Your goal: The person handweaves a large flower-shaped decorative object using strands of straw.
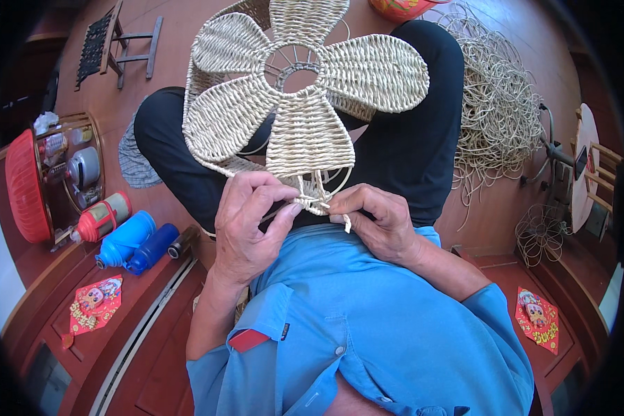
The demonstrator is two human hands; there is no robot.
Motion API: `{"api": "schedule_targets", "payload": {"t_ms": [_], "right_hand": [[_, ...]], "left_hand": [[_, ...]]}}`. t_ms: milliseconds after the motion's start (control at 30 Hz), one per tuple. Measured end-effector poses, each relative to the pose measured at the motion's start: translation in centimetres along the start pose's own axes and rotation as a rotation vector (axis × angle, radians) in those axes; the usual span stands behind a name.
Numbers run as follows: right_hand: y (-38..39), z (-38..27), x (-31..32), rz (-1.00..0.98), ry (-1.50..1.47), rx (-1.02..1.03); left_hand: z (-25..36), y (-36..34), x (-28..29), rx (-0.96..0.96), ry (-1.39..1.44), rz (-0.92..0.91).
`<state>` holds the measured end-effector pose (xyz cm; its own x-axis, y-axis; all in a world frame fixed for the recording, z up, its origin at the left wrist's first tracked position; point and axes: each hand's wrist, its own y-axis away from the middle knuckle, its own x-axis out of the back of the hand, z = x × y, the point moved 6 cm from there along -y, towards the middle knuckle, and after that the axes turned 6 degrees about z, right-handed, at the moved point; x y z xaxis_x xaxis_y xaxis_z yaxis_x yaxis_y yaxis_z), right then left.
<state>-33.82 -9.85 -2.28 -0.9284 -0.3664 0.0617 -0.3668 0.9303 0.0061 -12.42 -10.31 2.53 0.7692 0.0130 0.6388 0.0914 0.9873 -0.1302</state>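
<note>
A pale straw woven piece with flower petals (308, 139) around a ringed centre rests across my lap, its woven body behind the petals. At its lower edge, bare strands and a small loop of cord (319, 203) sit below the bottom petal. My left hand (253, 225) has thumb and forefinger closed on those cords at the left of the loop. My right hand (381, 225) pinches the same cords from the right, a short loose end hanging beside its fingertips.
A heap of loose cord (496, 111) lies right of my knee, near a wire frame (541, 232) and a round stool (582, 166). On the left are flasks (121, 236), a rack with a red cover (28, 187) and a wooden folding seat (107, 48).
</note>
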Motion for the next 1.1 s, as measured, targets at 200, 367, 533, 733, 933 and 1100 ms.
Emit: {"api": "schedule_targets", "payload": {"t_ms": [200, 367, 533, 733, 933, 1100], "right_hand": [[0.4, 0.8, 0.1, 0.029, -0.125, -0.114], [0.4, 0.3, 0.3, -0.009, -0.027, -0.035], [0.7, 0.2, 0.5, 0.002, -0.01, -0.03], [1.4, 1.3, 0.4, 0.076, -0.133, -0.131], [1.8, 2.5, 0.0, 0.107, -0.401, -0.344], [1.2, 2.1, 0.1, 0.05, -0.331, -0.313]], "left_hand": [[-0.1, -0.3, -0.1, -0.034, 0.0, -0.076], [0.0, -0.1, -0.5, -0.18, -0.087, -0.103], [0.3, 0.0, -1.1, -0.223, -0.115, -0.145], [0.2, 0.3, -0.9, -0.202, -0.141, -0.064], [0.2, -0.3, -0.4, -0.088, -0.028, -0.091], [0.4, -1.5, 0.0, 0.079, 0.034, -0.177]]}}
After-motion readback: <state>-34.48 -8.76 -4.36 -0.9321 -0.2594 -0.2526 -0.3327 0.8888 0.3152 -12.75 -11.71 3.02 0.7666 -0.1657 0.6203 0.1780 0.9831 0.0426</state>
